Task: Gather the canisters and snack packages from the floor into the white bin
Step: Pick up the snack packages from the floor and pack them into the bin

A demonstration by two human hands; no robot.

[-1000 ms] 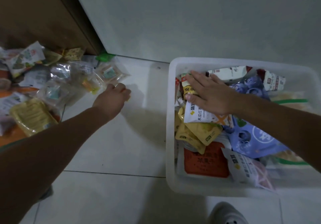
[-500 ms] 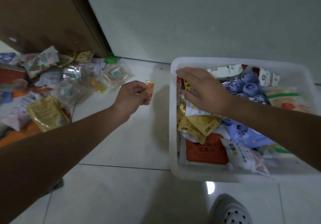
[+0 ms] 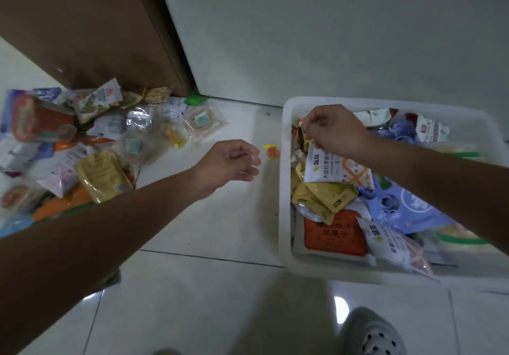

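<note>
The white bin (image 3: 285, 189) has cloudy, half-clear walls; in it I note a white pouch (image 3: 336, 170) with an orange lattice and dark lettering, mustard-yellow sachets (image 3: 325, 197) with small black marks, an orange-red packet (image 3: 334, 235) with darker characters, and a blue bag (image 3: 399, 208) printed with blueberries. The small sweet (image 3: 273, 153) is orange with a yellow top; the floor heap shows a yellow packet (image 3: 103, 177), a green wrapper (image 3: 196, 99) and clear wraps (image 3: 137, 145) over pale contents. The tiles (image 3: 209, 286) are glossy off-white with dark grout lines, the door (image 3: 91, 24) brown, my shoe (image 3: 369, 332) grey, dotted with dark holes.
</note>
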